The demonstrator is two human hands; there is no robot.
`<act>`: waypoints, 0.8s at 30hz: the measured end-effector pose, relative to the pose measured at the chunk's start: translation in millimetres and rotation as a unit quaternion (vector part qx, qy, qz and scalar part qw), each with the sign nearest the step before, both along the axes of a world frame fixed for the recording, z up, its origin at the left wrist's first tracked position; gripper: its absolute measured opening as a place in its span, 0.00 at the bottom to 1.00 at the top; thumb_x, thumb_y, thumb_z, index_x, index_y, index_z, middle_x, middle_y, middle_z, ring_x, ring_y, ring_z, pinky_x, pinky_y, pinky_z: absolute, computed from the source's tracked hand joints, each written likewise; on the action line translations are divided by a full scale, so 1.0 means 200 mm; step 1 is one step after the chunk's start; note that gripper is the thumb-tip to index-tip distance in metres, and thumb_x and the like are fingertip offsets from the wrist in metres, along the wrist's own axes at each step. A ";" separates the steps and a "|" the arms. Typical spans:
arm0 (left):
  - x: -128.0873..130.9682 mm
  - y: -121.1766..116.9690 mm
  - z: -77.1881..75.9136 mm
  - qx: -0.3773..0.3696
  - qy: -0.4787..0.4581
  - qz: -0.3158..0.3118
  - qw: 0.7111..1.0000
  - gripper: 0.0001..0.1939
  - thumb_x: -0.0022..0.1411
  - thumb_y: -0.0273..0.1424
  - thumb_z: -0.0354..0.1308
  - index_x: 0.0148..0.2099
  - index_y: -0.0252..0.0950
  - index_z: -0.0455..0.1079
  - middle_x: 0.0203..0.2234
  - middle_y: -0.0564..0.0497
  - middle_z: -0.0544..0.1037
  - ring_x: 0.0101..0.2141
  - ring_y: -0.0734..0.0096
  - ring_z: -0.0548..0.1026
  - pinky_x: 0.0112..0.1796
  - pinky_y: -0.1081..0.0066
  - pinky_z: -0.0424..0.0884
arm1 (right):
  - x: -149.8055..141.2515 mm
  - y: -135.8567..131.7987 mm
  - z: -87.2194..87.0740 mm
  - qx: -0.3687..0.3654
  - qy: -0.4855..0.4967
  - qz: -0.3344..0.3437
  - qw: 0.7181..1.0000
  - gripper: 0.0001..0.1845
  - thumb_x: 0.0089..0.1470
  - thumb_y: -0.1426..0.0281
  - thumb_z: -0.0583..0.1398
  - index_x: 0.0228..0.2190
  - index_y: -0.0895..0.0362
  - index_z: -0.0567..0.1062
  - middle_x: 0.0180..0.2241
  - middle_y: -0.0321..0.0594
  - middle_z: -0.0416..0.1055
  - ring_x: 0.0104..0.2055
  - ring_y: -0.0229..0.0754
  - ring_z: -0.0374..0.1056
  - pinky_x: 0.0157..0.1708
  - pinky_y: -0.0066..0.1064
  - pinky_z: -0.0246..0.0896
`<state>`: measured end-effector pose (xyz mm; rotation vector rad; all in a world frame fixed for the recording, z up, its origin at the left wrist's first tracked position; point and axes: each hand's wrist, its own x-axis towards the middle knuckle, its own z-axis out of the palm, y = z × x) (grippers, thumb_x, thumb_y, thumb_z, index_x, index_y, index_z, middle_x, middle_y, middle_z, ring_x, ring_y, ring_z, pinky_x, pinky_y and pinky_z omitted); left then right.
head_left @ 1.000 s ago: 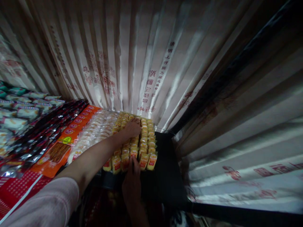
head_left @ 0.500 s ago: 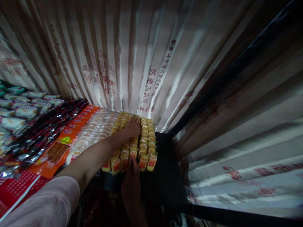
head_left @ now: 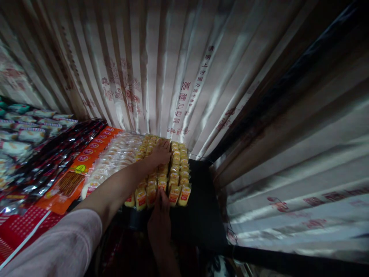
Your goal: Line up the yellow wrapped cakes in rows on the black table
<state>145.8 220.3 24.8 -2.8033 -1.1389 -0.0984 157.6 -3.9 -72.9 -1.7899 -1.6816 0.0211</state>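
Rows of small yellow wrapped cakes (head_left: 175, 169) stand packed together at the corner of a black tabletop (head_left: 201, 200). My left hand (head_left: 161, 152) lies over the far end of a middle row, with its fingers stretched out on the packets; the fingertips are partly hard to see. At the near end of that row, my right hand (head_left: 160, 213) touches the front yellow packet (head_left: 162, 183) with extended fingers. Dim light blurs the right fingers. My left forearm covers part of the rows on the left.
Left of the cakes lie clear-wrapped white packets (head_left: 115, 154), an orange snack bag (head_left: 67, 181), dark shiny packets (head_left: 54, 154) and white packets (head_left: 31, 134). Pale printed curtains (head_left: 161, 69) hang behind and to the right. A dark bar (head_left: 259, 104) slants across the right side.
The view has shifted very slightly. Both hands keep nearly the same places on the row of yellow cakes, and the packets look unmoved.
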 end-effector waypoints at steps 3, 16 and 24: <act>0.01 -0.01 -0.01 0.023 -0.033 0.010 0.999 0.24 0.66 0.34 0.40 0.58 0.26 0.60 0.60 0.35 0.57 0.61 0.53 0.53 0.58 0.47 0.46 | -0.01 0.00 0.00 0.003 0.000 -0.002 1.000 0.45 0.49 0.88 0.43 0.63 0.50 0.33 0.61 0.45 0.50 0.63 0.45 0.47 0.57 0.42 0.56; -0.04 -0.01 -0.02 0.014 -0.056 -0.034 0.998 0.23 0.67 0.34 0.38 0.59 0.33 0.59 0.60 0.40 0.60 0.61 0.57 0.54 0.58 0.47 0.47 | -0.02 0.00 0.01 0.005 0.011 -0.001 1.000 0.44 0.49 0.88 0.44 0.63 0.52 0.35 0.61 0.46 0.51 0.63 0.45 0.47 0.58 0.43 0.54; -0.17 -0.21 0.04 0.013 -0.050 -0.063 0.997 0.23 0.66 0.37 0.39 0.56 0.30 0.63 0.58 0.40 0.63 0.60 0.60 0.57 0.60 0.52 0.44 | -0.01 0.01 0.01 0.006 0.004 0.006 1.000 0.45 0.48 0.88 0.43 0.63 0.53 0.36 0.61 0.46 0.51 0.64 0.45 0.45 0.58 0.44 0.54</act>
